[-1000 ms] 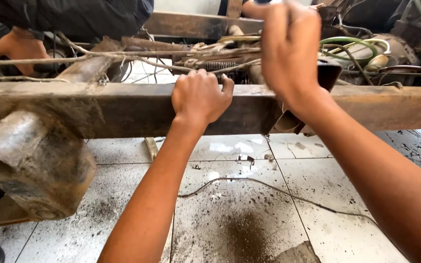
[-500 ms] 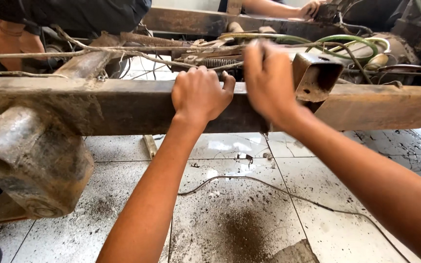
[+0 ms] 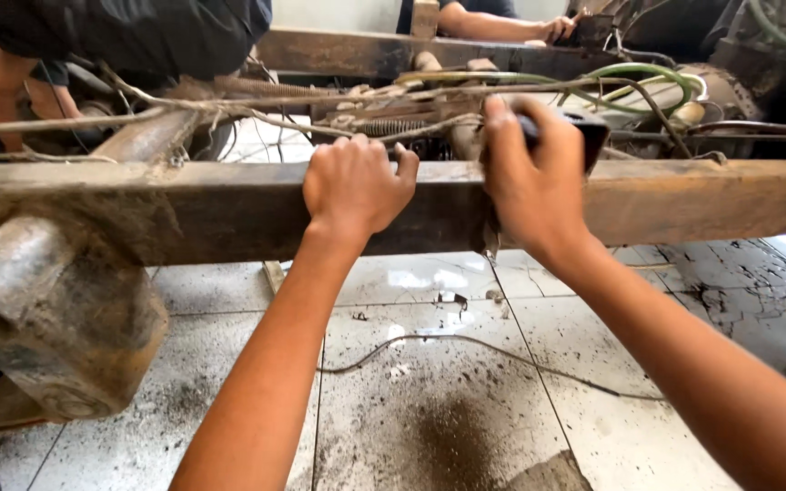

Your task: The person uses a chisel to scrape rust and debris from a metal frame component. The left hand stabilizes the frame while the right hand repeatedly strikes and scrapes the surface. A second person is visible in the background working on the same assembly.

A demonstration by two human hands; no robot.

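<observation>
A long rusty steel beam (image 3: 184, 205) of a stripped vehicle frame runs across the view. My left hand (image 3: 354, 185) is curled over its top edge near the middle, gripping it. My right hand (image 3: 529, 173) is just to the right, closed around a short rusty square tube piece (image 3: 586, 135) pressed down against the beam's top. A dark scrap hangs below that hand against the beam's face. Behind the beam lie a coil spring (image 3: 391, 127), cables and green hoses (image 3: 648, 77).
A rusty round drum (image 3: 47, 318) hangs at lower left. A second frame rail (image 3: 357, 50) runs behind; another person's hand (image 3: 557, 27) rests on it at top right, and a person in dark clothes (image 3: 120, 32) crouches top left. A wire (image 3: 466, 350) lies on the dirty white tiles.
My right hand came down from high above the frame, carrying the square tube piece, and now presses it onto the beam beside my left hand. My left hand stayed put.
</observation>
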